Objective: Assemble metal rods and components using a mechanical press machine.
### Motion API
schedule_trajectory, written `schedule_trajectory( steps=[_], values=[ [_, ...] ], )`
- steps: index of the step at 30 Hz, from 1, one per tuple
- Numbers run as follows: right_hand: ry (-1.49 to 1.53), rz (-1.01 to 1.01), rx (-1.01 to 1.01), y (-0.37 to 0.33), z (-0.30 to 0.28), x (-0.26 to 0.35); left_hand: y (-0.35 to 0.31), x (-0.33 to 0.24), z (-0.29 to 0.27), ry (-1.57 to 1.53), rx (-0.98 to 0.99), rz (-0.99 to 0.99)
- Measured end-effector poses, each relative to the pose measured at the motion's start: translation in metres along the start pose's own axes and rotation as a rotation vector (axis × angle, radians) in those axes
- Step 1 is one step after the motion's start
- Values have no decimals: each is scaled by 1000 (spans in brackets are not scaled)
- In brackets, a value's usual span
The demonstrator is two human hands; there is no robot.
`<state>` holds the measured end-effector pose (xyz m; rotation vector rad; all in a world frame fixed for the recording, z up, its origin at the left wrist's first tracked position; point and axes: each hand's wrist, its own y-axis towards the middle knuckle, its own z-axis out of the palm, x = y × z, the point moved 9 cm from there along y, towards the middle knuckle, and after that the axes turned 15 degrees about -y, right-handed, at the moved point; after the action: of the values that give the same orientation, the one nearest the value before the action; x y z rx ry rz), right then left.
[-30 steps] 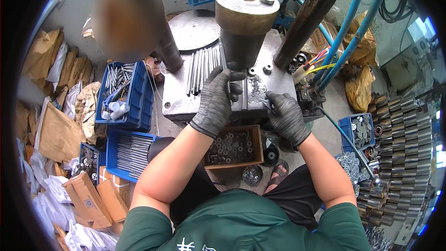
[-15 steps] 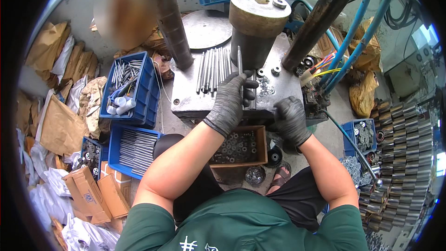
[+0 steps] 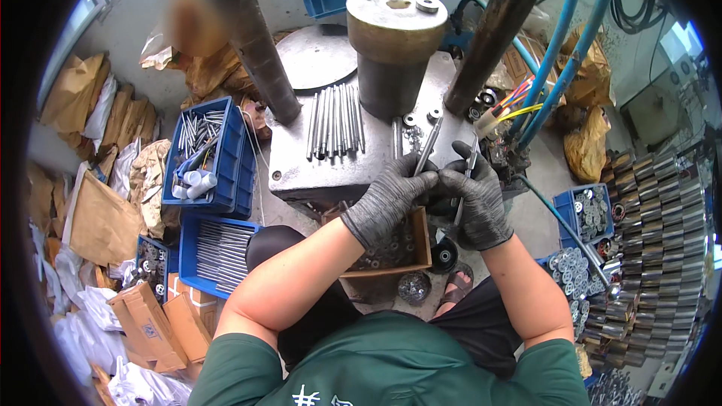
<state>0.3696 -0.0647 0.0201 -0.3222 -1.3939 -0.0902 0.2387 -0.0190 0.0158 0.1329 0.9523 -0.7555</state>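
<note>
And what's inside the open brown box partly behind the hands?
Small metal rings show inside the brown box; the left hand covers part of its interior, so what lies there can't be seen.

A grey metal desk [image 3: 292,159] carries a row of slim metal rods [image 3: 335,124], a flat round plate [image 3: 312,60] toward the back, a thick upright cylinder [image 3: 389,79] and, near it, two small rings [image 3: 434,114] and scattered tiny parts [image 3: 414,137].
</note>
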Motion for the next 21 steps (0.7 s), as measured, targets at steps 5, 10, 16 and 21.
schedule_trajectory(
  steps=[5, 10, 16, 21],
  values=[
    [-48, 46, -11, 9, -18, -10, 3, 10, -2, -60, 1, -50],
    [390, 421, 127, 2, -21, -14, 10, 3, -23, -183, -51, -25],
    [-534, -229, 88, -14, -7, 35, 13, -4, -37, -271, -159, -6],
    [-1456, -798, -29, -26, 9, 68, 14, -1, -44, -317, -194, -8]
  ],
)
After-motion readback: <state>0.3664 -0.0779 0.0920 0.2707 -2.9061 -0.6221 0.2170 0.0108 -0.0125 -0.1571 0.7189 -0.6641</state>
